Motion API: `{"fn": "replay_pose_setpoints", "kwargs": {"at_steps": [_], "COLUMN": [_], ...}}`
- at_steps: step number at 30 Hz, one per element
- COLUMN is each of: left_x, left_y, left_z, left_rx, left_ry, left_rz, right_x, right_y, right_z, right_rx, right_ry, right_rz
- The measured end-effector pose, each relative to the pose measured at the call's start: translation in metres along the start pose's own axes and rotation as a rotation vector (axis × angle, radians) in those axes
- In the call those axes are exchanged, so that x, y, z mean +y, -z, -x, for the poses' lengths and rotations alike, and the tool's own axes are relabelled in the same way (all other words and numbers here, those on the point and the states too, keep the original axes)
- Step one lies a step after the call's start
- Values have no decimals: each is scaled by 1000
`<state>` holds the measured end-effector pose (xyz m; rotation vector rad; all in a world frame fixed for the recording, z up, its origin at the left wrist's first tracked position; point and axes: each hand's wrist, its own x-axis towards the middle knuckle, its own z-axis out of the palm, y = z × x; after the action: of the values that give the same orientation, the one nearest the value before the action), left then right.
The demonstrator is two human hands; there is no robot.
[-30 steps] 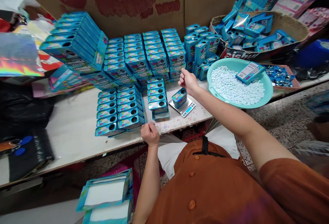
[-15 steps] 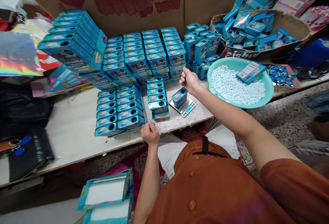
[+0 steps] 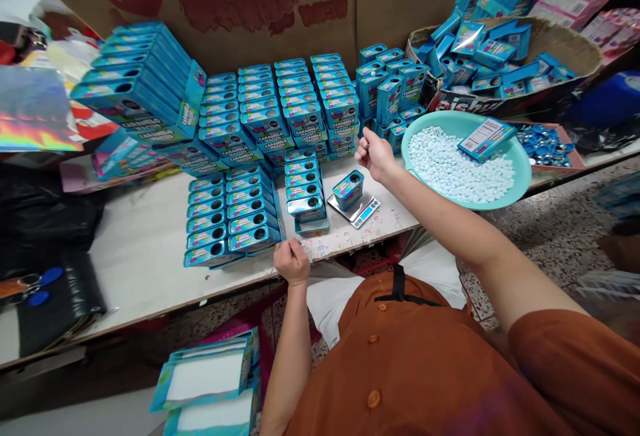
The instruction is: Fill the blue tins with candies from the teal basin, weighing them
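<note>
pinched shut, the right hand [image 3: 376,158] hangs in the air above the table, its fingertips [image 3: 367,133] drawn together; whether they hold anything small cannot be told. the left hand [image 3: 292,261] sits loosely curled at the table's front edge, right by the nearest tins, with nothing visible in it, though its curled fingers hide whether it closes on anything.

just below and to the left of the right hand, a blue tin [image 3: 349,190] stands tilted on a small digital scale [image 3: 353,211], its round opening showing on top. the scale lies on the white table [image 3: 145,283], ahead of the gap between the two hands. directly ahead of the left hand, a short stack of tins [image 3: 306,189] stands beside the scale, and to that hand's left are neat rows of blue caramelo tins [image 3: 230,219], with more packed rows beyond.

to the right of the right hand, a teal plastic basin [image 3: 523,176] holds a heap of white mints [image 3: 460,166], with a blue carton [image 3: 487,139] resting on them. beyond the basin sit a woven basket [image 3: 565,43] full of blue packs and a tray of blue lids [image 3: 545,146]. below and left of the left hand lie flat blue cartons with white panels [image 3: 203,376].
</note>
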<state>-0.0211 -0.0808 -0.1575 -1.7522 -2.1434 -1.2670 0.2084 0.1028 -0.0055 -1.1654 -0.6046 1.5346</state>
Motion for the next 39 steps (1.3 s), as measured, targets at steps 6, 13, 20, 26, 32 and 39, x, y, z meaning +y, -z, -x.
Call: {"fn": "replay_pose_setpoints", "kwargs": {"at_steps": [6,13,20,26,32,39], "left_x": [-1,-2,-3,-4,-5,-3], "left_y": [0,-1,-1,-1,-2,0], "left_z": [0,0,0,1,1,1], "left_rx": [-6,-8,5,6,-6,-35], "left_ry": [-9,-16,-40,-50,-29,3], "left_rz": [6,3,-10,1,-3,8], "right_x": [-14,-22,-22,-23,-25,-22], "right_y": [6,-2,5,6,4,6], "right_z": [7,18,10,14,16,10], "right_rx": [-163,-435,-426,-491,-463,-425], "right_ry": [-46,-72,248,300,288,294], "right_rz": [312,685,1314,1577,1572,1467]}}
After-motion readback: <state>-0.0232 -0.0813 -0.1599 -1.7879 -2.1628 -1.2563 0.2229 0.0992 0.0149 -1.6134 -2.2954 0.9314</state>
